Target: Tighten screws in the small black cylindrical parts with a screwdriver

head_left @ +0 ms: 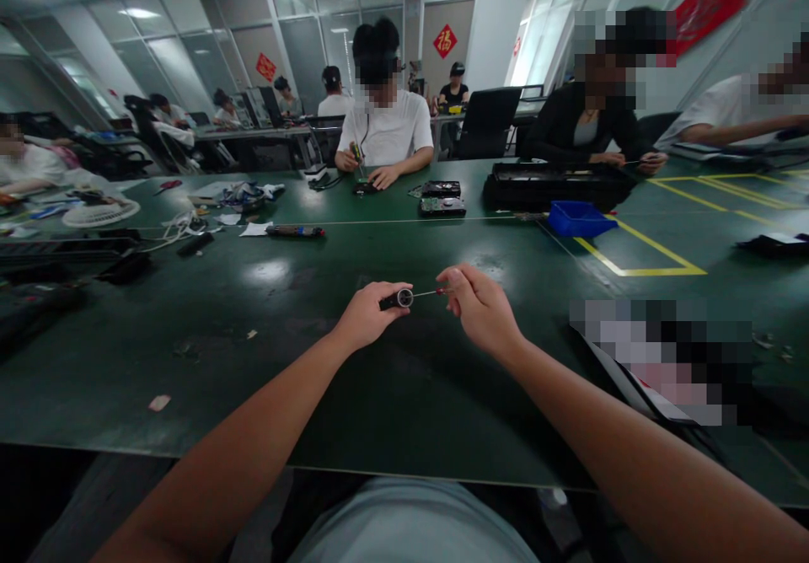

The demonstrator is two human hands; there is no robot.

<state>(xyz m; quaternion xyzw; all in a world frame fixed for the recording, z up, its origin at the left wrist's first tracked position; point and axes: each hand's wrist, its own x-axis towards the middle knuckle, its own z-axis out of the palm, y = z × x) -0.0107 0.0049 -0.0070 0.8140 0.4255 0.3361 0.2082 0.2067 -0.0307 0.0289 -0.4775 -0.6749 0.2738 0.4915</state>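
Your left hand (366, 317) pinches a small black cylindrical part (397, 299) in its fingers above the counter (316, 378), near the front edge. Your right hand (479, 306) fingers pinch a thin pin (426, 293) at its tip. A blue bin (578, 218) sits well beyond.

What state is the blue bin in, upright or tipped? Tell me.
Upright. The blue bin sits flat on the green table with its open rim facing up. Whether it holds anything cannot be told.
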